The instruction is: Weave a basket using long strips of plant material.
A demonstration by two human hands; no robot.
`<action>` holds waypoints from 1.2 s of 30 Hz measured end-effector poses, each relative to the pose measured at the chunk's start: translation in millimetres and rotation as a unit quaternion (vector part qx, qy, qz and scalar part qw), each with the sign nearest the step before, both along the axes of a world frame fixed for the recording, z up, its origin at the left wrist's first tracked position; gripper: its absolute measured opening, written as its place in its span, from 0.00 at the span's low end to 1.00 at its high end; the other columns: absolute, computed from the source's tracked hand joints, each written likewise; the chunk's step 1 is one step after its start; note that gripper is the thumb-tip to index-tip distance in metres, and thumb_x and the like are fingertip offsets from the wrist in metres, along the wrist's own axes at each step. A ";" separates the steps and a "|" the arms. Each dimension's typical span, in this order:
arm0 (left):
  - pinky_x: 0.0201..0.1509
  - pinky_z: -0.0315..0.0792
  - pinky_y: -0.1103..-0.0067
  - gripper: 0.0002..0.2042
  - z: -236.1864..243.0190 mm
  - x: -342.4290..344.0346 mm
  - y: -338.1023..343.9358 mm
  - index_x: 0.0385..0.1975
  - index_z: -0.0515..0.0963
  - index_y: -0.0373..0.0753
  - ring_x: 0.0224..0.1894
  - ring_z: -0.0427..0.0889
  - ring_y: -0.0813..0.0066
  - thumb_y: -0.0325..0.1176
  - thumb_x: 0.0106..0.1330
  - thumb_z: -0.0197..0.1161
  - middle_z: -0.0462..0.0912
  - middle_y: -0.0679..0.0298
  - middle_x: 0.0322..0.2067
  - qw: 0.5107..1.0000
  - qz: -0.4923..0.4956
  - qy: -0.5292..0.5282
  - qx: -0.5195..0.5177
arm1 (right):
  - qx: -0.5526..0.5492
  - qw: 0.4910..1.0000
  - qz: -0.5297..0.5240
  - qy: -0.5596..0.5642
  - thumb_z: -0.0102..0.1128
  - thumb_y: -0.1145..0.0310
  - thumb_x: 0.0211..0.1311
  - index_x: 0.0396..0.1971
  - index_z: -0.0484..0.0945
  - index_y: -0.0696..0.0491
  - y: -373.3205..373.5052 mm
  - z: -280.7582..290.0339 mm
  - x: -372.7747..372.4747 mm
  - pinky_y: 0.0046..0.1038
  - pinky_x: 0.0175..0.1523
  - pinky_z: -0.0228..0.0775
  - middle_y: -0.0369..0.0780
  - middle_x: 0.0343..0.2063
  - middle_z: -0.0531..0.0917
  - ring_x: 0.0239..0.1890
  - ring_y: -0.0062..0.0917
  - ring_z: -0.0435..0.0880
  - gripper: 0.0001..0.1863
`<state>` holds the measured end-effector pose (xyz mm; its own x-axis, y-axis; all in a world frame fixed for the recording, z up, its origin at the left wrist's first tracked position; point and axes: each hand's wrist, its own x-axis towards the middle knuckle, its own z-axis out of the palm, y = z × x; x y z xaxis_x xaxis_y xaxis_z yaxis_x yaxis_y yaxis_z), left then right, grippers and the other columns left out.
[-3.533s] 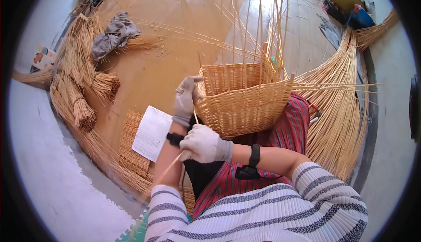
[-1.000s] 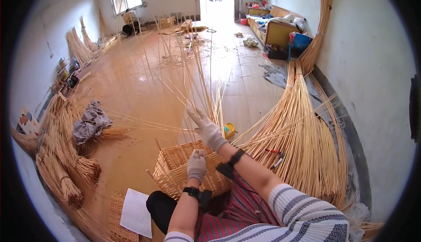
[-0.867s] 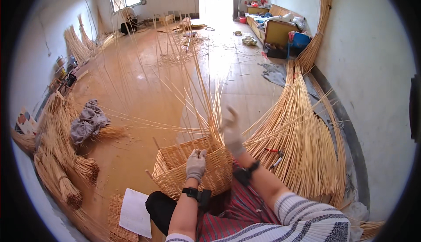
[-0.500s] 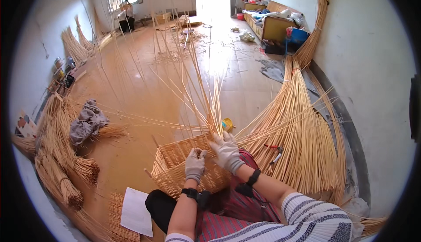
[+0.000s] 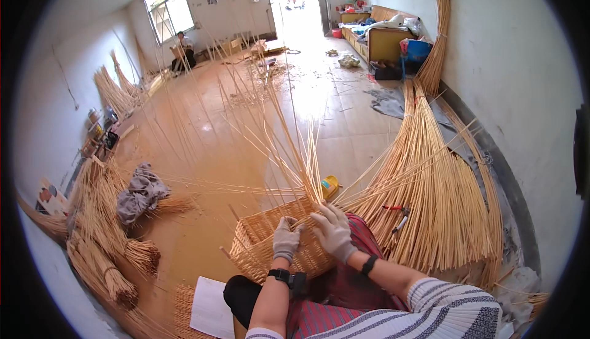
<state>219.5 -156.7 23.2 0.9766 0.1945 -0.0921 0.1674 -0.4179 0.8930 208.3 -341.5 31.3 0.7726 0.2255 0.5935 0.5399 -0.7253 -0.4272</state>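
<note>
My gloved left hand (image 5: 286,239) is closed on a cane at the near rim of a woven rectangular basket (image 5: 251,256), which rests tilted at my lap. My gloved right hand (image 5: 333,231) lies against the basket's right part, fingers extended and somewhat apart at the bases of upright canes (image 5: 276,148); whether it grips any is unclear. Long loose canes stick up and out from the rim. Part of the basket is hidden behind both hands. A red-striped cloth (image 5: 313,322) covers my lap.
Cane bundles lie left (image 5: 110,271) and right (image 5: 442,210), with pliers (image 5: 393,209) on the right one. A grey cloth (image 5: 140,194), white sheet (image 5: 206,305) and yellow object (image 5: 329,185) lie nearby. A person (image 5: 182,53) sits at the back; a cluttered settee (image 5: 387,44) stands right.
Since 3.5 seconds ago the view has lifted to show the room. My right hand was raised among the tall canes and has come down to the rim. My left hand stays at the rim.
</note>
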 end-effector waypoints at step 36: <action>0.56 0.77 0.70 0.35 199.1 -116.3 -1.7 0.72 0.62 0.40 0.56 0.80 0.55 0.32 0.64 0.68 0.75 0.48 0.60 0.913 -0.169 -0.353 -0.117 | 0.638 0.676 0.172 0.328 0.38 0.38 0.77 0.65 0.70 0.56 -215.7 -70.5 -2.4 0.39 0.70 0.66 0.47 0.65 0.75 0.65 0.42 0.74 0.37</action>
